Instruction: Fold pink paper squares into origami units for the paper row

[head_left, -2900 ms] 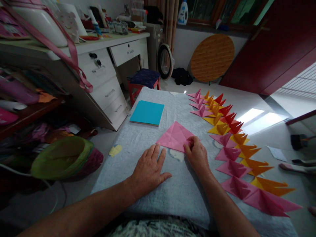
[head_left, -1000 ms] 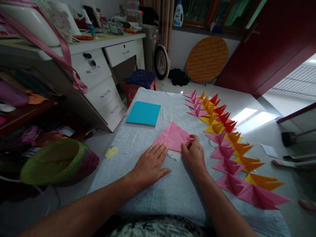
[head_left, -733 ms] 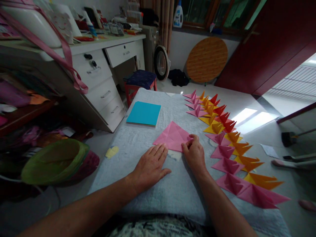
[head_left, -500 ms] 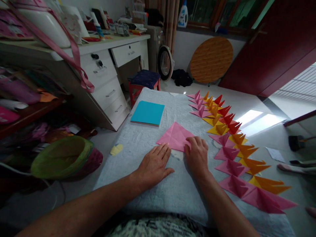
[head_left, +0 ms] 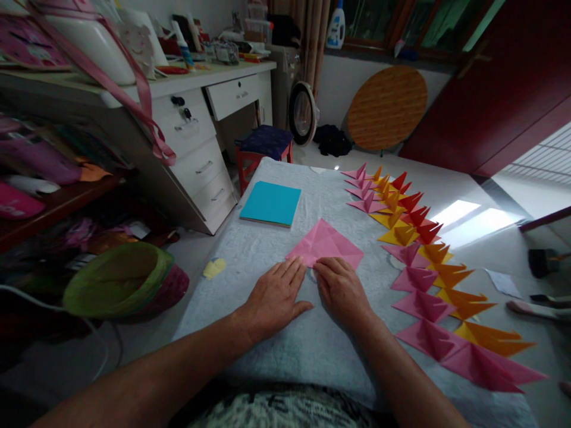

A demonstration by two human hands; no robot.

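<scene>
A pink sheet of origami paper [head_left: 328, 241], creased and folded into a kite-like shape, lies flat on the cloth-covered table [head_left: 267, 368]. My left hand [head_left: 279, 297] rests palm down with fingers stretched out, its fingertips on the paper's lower left edge. Beside it, my right hand [head_left: 341, 291] lies over the lower edge, fingers stretched forward and pressing the paper near its middle; its thumb is tucked below. Neither hand grips anything. Beyond the paper sits a stack of blue origami paper [head_left: 270, 204].
Rows of folded paper cranes [head_left: 414, 279] in pink, yellow, orange and red line the table's right side. To the left stand a green-lined bin [head_left: 120, 279] and a white desk [head_left: 182, 125]. A stool [head_left: 265, 142] is at the far end.
My right hand has left the paper's right corner, which it was pinching, and moved left along the lower edge, fingers now laid out. My left hand stays on the left edge.
</scene>
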